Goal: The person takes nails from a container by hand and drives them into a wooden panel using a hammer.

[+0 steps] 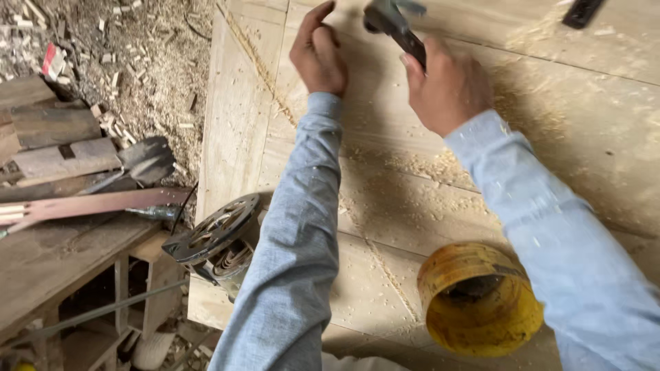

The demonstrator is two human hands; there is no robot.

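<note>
Hand tool [393, 24] with a dark handle and a greyish metal head sits up at the top edge of the view, over the big wooden panel [412, 199], and the right hand [445, 86] is wrapped tight around its handle, fingers clenched, head of the tool pointing up and left. It's a bit blurred so I can't tell exactly what kind of tool it is. The left hand [317, 51] is just beside it, to the left, resting on the panel with the fingers curled loosely and the index finger stretched up toward the top edge; it's not gripping anything, just touching the wood. Both arms are in light blue sleeves dusted with wood bits. The panel is pale wood with seams running across it and trails of sawdust [412, 165] along those seams. Lower down on the panel, near the right elbow, there's a yellow round container [478, 299] lying open toward the camera, dirty inside. By the left forearm, at the panel's left edge, sits a dark round motor-looking machine [216, 244]. Off to the left is a rough wooden bench [55, 254] with planks and scraps, and wood chips [137, 75] cover the ground beyond.
</note>
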